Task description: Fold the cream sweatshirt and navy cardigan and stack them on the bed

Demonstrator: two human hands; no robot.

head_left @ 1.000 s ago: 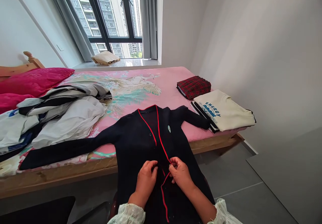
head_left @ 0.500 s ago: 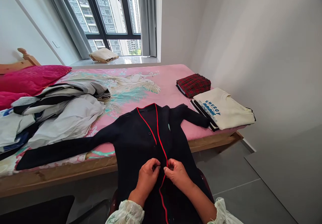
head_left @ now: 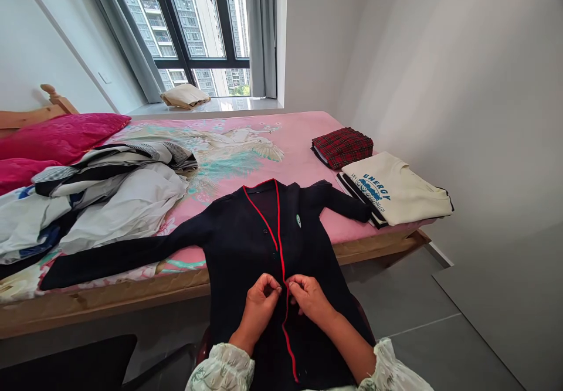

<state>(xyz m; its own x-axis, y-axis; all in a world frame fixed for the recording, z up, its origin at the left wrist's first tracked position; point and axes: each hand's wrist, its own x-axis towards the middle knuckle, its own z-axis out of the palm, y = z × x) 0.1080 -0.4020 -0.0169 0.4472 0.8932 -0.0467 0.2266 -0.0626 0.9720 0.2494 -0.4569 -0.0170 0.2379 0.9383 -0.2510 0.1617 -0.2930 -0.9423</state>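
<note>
A dark navy cardigan (head_left: 246, 238) with red piping lies face up, its top on the bed and its lower half hanging over the edge toward me. My left hand (head_left: 259, 309) pinches the left front edge at the red-trimmed opening. My right hand (head_left: 310, 298) pinches the right edge just opposite, fingers curled on the fabric. Both hands meet at the middle of the placket, fingertips almost touching. One sleeve stretches far left along the bed edge; the other reaches right toward the folded clothes.
The bed (head_left: 229, 145) has a pink printed sheet and a wooden frame. A heap of unfolded clothes (head_left: 101, 197) lies left, magenta pillows (head_left: 57, 136) behind. A folded red plaid garment (head_left: 343, 146) and cream printed shirt (head_left: 396, 189) sit right. Grey tile floor (head_left: 440, 332) lies right.
The two cardigan fronts have been drawn together at my hands; the red edges that gaped below now run closer. My hands stayed at the placket, shifting only slightly.
</note>
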